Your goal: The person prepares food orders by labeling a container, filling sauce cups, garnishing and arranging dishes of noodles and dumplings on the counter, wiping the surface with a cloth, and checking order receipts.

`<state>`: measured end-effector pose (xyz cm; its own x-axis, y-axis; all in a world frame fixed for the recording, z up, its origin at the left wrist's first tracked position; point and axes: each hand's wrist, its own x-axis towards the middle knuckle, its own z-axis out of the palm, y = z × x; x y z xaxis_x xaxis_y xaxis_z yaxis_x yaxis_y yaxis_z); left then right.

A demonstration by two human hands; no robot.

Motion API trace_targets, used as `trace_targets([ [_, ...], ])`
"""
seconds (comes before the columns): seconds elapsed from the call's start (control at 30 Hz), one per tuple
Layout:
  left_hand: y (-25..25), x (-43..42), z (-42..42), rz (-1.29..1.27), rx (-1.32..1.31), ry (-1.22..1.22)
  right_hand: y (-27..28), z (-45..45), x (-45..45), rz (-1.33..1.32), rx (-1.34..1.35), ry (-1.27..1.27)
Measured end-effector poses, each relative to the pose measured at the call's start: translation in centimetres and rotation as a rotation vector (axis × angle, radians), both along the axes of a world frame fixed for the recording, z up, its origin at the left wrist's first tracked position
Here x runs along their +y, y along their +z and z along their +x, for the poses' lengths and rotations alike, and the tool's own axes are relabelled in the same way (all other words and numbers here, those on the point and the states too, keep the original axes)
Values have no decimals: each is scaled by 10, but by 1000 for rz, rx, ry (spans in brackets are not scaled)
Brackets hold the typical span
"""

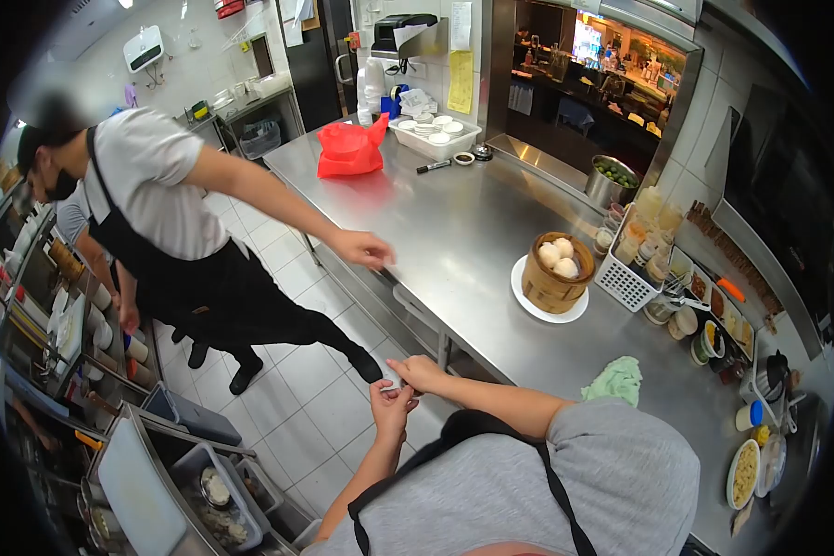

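Note:
My left hand and my right hand are close together in front of my body, beyond the counter's near edge. Both have their fingers closed around a small whitish item, too small to name. To the right, on the steel counter, a round bamboo steamer holds several white buns and sits on a white plate. A crumpled green cloth lies on the counter beside my right upper arm.
A co-worker in a black apron stands at the left, one arm stretched towards the counter. A red bag, a tray of small white dishes, a white condiment basket and a metal pot stand on the counter. Tubs are at lower left.

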<state>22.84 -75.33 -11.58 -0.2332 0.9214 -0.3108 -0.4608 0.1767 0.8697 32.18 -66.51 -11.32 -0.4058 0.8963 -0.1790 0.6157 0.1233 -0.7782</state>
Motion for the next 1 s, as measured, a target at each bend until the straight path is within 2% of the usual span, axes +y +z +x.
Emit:
trace_targets([
  [0.2, -10, 19, -30, -47, -28, 16, 8, -29, 25, -100, -99, 152],
  [0.3, 9, 29, -47, -24, 70, -119, 23, -35, 64, 46, -20, 6],
  [0.33, 13, 32, -54, -24, 69, -118, 32, -31, 80, 171, 54, -168],
  [0.37, 15, 36, -60, -49, 169, -109, 32, -19, 117, 15, 51, -167],
  [0.4, 15, 40, -66, -76, 270, -102, 28, -10, 152, -18, -3, -252],
  [0.43, 11, 46, -72, -77, 271, -105, 17, 8, 191, 229, -128, -259],
  [0.53, -4, 66, -90, -93, 287, -120, 43, 47, 249, 100, -361, -358],
  [0.63, -6, 100, -100, -58, 333, -165, 35, 63, 294, -15, -396, -385],
  [0.7, 0, 126, -103, -92, 377, -183, 27, 58, 318, 102, -370, -433],
  [0.77, 5, 153, -107, -81, 450, -264, 0, 52, 342, 392, -60, -859],
  [0.8, 3, 166, -107, -80, 457, -279, -2, 50, 349, 389, 88, -930],
  [0.9, -8, 209, -99, -5, 492, -295, -19, 44, 367, 481, 72, -956],
  [0.93, -13, 225, -92, 96, 521, -268, -28, 43, 365, 566, 113, -963],
  [1.0, -1, 255, -76, 246, 533, -294, -49, 42, 352, 562, 218, -914],
])
